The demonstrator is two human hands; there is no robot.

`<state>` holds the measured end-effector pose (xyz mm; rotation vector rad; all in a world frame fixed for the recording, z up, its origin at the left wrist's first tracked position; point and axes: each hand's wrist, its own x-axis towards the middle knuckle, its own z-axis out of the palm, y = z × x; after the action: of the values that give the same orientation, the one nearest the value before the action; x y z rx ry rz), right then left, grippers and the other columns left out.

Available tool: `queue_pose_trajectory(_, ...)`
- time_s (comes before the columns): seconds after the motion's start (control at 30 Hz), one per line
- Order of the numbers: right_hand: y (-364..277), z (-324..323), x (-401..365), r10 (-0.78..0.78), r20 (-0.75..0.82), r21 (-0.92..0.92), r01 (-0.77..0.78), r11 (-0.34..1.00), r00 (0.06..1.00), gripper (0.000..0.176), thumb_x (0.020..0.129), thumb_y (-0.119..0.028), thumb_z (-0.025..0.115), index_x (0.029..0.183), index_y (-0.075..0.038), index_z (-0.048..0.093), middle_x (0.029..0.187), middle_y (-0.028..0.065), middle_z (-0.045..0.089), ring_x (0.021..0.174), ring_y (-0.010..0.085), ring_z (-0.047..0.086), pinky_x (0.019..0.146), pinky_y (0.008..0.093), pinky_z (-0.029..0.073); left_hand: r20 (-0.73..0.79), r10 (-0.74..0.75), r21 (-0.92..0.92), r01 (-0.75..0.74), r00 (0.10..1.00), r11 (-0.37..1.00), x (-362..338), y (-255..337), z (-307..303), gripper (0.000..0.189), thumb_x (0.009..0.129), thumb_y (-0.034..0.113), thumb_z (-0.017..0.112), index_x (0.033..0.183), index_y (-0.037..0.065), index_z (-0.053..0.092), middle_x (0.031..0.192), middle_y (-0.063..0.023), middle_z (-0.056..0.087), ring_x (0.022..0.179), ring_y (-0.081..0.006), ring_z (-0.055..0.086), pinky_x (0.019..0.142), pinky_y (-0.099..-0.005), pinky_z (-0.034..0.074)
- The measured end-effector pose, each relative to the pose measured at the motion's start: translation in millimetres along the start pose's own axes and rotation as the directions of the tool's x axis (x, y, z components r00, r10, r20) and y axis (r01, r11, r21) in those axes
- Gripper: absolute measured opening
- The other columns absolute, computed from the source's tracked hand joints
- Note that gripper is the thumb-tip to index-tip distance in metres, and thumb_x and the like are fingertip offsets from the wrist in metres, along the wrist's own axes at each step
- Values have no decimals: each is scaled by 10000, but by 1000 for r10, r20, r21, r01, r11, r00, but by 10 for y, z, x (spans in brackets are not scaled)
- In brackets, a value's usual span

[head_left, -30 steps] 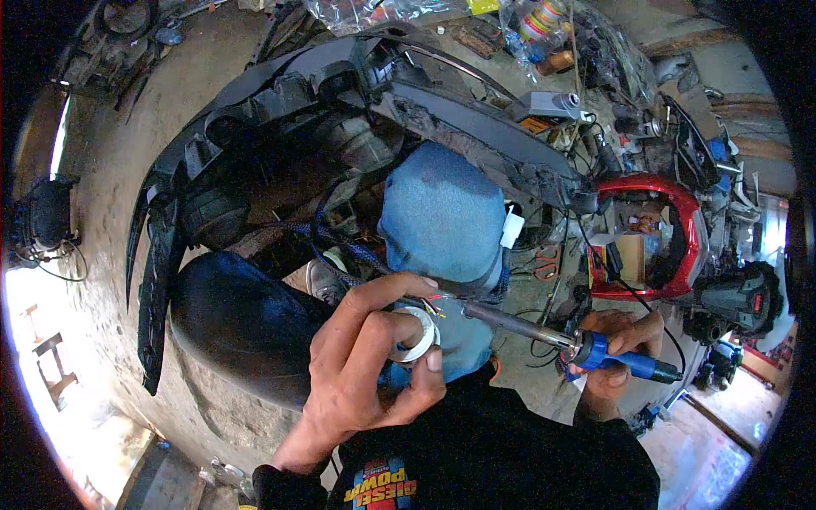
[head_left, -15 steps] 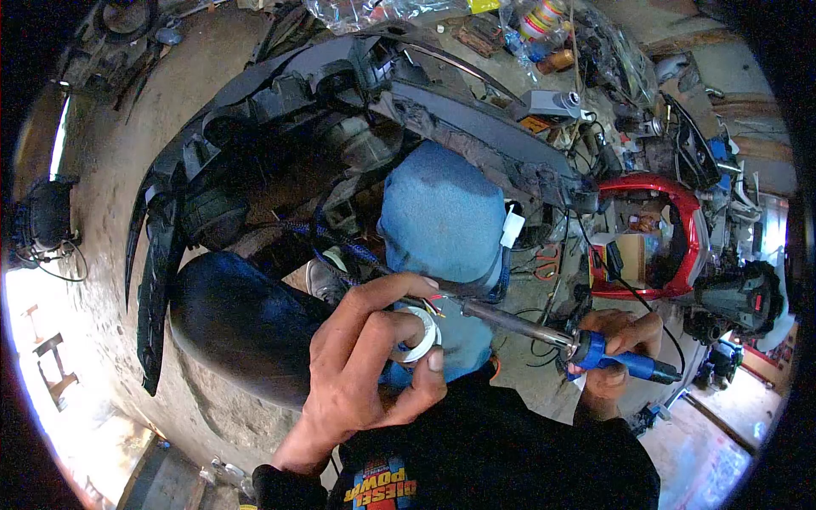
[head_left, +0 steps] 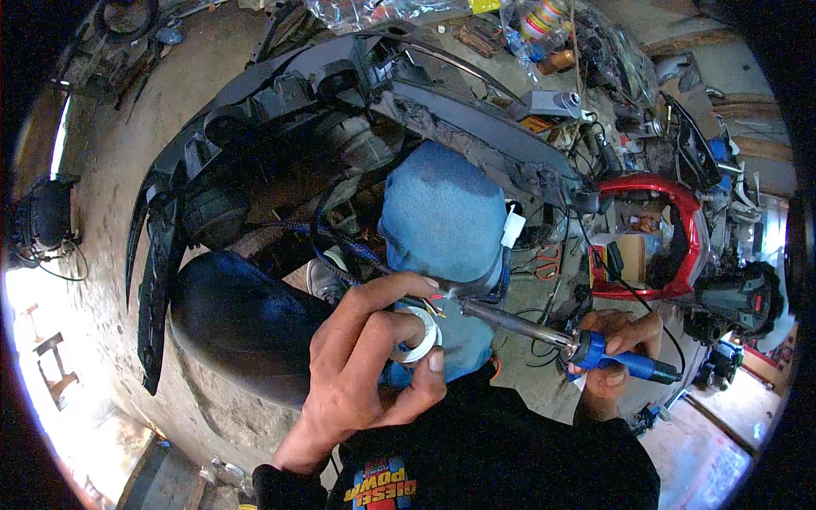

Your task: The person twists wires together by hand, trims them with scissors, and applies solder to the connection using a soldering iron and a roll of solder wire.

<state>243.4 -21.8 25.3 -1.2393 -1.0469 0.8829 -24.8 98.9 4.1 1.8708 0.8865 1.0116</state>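
Note:
My left hand point(head_left: 365, 357) is closed around a small white solder spool point(head_left: 431, 334), with a finger through its ring. By that index fingertip, thin coloured wires point(head_left: 439, 309) with stripped ends stick out above the spool. In my right hand point(head_left: 619, 344) is a soldering iron point(head_left: 527, 330) with a blue handle and a metal shaft. Its tip points left and lies right at the wire ends. Below the hands are my knees in blue jeans point(head_left: 442, 212). A white plug connector point(head_left: 512, 228) on a dark sleeved cable hangs beside the right knee.
A large black plastic motorcycle fairing point(head_left: 476, 119) with round lamp housings arches over my legs. To the right, a red frame-shaped part point(head_left: 693, 229) lies among tools, wires and a grey bottle point(head_left: 554, 104). The iron's black cord point(head_left: 620, 276) runs up from its handle. Plastic bags lie at the top.

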Motion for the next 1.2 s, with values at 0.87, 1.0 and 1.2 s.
queue_pose_trajectory(0.87,-9,-11,-24,48,-30,-29,-49,998,998,457,766,-403,866,899,-85,565,669,32,608,551,188,621,543,384,569,10,-24,26,24,1000,999,22,52,6,170,771,99,696,844,29,559,1045,-188,653,835,-237,652,728,-330,547)
queue_pose_trajectory(1.0,27,-19,4,-12,10,12,12,1000,1000,468,765,-376,867,904,-75,537,652,66,602,500,194,604,497,362,559,23,0,28,-1,1000,1000,33,37,-10,196,760,54,723,869,37,561,1069,-151,638,842,-248,665,686,-332,561)
queue_pose_trajectory(1.2,72,-23,7,-61,13,9,61,998,998,472,769,-350,865,911,-69,513,630,96,602,489,212,615,442,332,536,7,-10,27,10,1000,1000,34,44,5,169,769,92,700,843,32,561,1045,-186,654,828,-233,654,722,-325,548)
